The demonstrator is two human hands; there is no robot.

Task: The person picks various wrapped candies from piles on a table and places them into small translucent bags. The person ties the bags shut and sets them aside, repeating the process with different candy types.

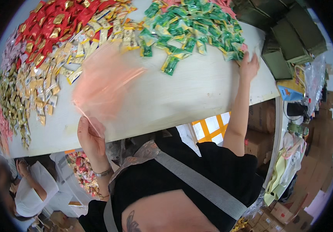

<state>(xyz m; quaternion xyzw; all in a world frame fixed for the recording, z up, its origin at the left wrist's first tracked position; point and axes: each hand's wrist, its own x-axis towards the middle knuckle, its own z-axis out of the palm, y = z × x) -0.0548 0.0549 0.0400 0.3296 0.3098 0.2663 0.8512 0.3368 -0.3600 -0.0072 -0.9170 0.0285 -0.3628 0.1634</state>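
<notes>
My left hand pinches the edge of a translucent pink plastic bag, which spreads blurred above the white tabletop. Stretched out to the far right, my right hand is at the edge of a pile of green-and-yellow wrapped candies. A small pink piece shows by its fingertips. Blur hides whether those fingers hold anything. Left of the bag are cream-and-yellow wrapped bars and small beige packets. Red-and-gold wrapped candies are heaped behind them.
Dark green boxes are stacked at the table's right end, near a yellow-and-blue bag. Olive-green wrapped candies line the left end. Below left, another person's arm shows beside a clear bin of mixed candies. Cardboard boxes stand under the table.
</notes>
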